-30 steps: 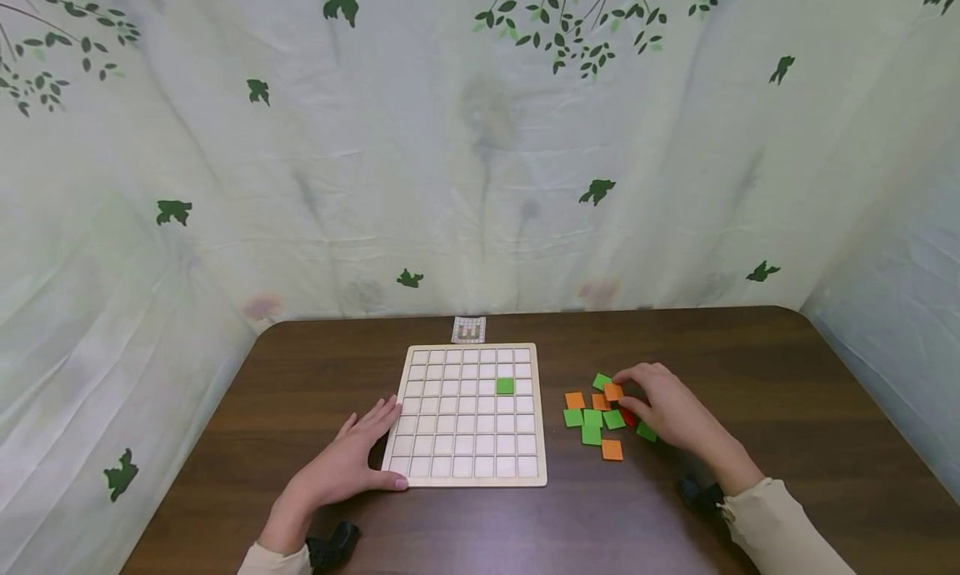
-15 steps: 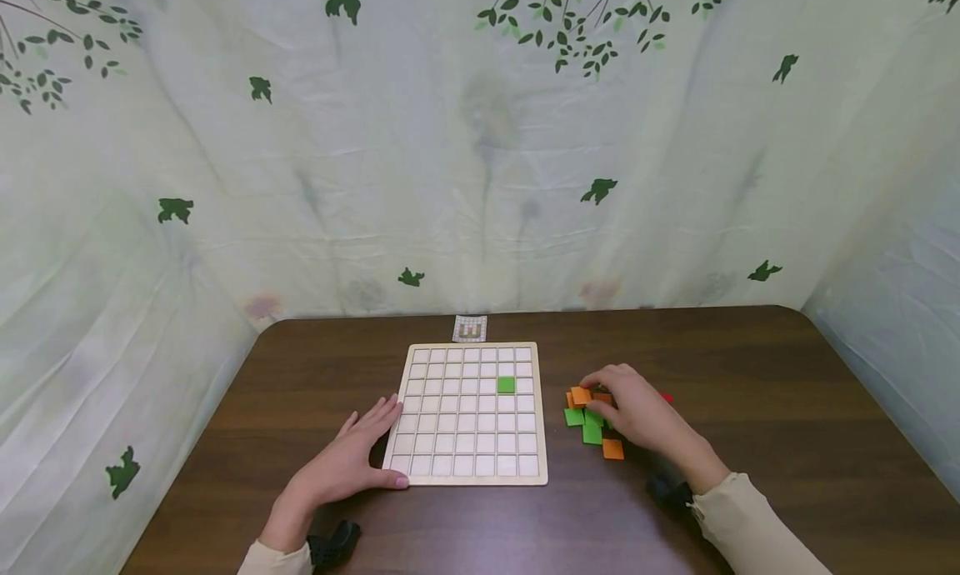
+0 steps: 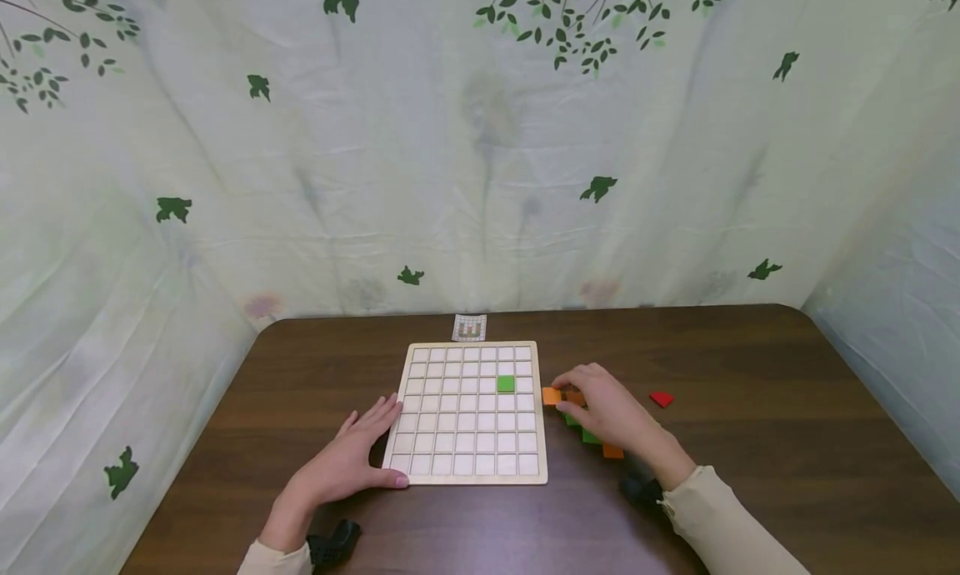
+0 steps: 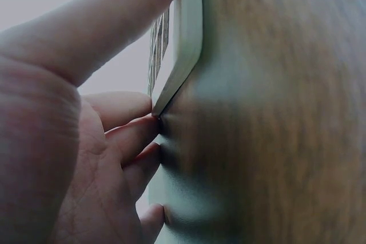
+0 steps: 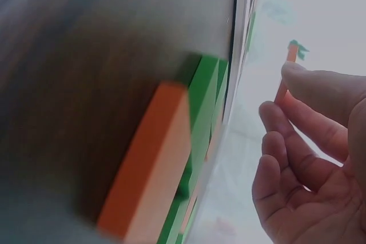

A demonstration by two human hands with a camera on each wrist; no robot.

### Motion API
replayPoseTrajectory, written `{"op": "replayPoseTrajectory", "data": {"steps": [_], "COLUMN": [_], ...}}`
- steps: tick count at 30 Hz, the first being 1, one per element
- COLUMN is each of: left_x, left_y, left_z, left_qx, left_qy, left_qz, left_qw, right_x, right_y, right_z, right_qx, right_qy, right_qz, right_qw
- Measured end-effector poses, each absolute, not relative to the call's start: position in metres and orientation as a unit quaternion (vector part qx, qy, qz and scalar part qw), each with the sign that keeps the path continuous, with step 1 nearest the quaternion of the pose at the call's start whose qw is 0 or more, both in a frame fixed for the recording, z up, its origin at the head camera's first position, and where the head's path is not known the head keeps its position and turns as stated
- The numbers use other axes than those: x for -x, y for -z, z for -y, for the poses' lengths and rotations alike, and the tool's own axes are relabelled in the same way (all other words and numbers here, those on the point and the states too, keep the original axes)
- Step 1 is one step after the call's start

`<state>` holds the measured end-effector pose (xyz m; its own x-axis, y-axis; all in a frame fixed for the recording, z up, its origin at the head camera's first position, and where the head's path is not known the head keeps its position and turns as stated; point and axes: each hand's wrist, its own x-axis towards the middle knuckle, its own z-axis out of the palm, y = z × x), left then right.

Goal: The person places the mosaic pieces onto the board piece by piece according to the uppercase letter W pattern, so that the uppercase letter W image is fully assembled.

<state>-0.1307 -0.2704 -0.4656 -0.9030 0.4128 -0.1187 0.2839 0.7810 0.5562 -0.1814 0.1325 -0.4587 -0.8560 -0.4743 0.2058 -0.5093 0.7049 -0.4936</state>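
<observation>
A white gridded board [image 3: 465,425] with a pale wooden frame bears one green square [image 3: 506,384] in its upper right part. My left hand [image 3: 345,458] rests against the board's left edge and near corner, fingers spread and thumb on the frame. My right hand [image 3: 611,408] pinches an orange square [image 3: 552,396] between thumb and fingers, just off the board's right edge. In the right wrist view the pinched orange tile [image 5: 291,53] is raised above the tabletop, seen edge-on. Beneath the right hand lie loose green tiles [image 3: 591,436] and an orange tile [image 3: 612,452], partly hidden.
A red tile [image 3: 662,400] lies to the right of the right hand. Behind the board, a small card with a printed grid pattern [image 3: 469,328] lies near the far edge of the brown table [image 3: 750,375]. A leaf-printed curtain [image 3: 450,183] hangs behind.
My right hand has moved left from the tile pile towards the board, carrying the orange square. The red tile has come into full view. My left hand and the board have stayed put.
</observation>
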Motion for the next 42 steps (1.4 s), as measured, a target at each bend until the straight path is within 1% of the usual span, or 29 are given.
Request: {"op": "replayPoseTrajectory", "data": {"steps": [9, 20, 26, 30, 42], "left_x": [0.131, 0.13, 0.13, 0.13, 0.13], "left_y": [0.467, 0.466, 0.465, 0.465, 0.467], "left_z": [0.271, 0.271, 0.272, 0.272, 0.271], "left_qx": [-0.191, -0.196, -0.196, -0.196, -0.198], "left_qy": [-0.276, -0.28, -0.278, -0.278, -0.276], "left_qz": [-0.935, -0.933, -0.934, -0.934, -0.934], "left_qw": [0.114, 0.113, 0.113, 0.111, 0.107], "right_x": [0.183, 0.188, 0.191, 0.193, 0.2], "right_y": [0.457, 0.453, 0.451, 0.45, 0.454], "right_z": [-0.113, -0.09, -0.082, -0.075, -0.066], "right_qx": [-0.265, -0.232, -0.245, -0.232, -0.248], "right_qy": [-0.282, -0.274, -0.278, -0.274, -0.262], "right_qz": [0.922, 0.933, 0.929, 0.933, 0.932], "right_qw": [0.032, 0.004, -0.003, -0.019, -0.027]}}
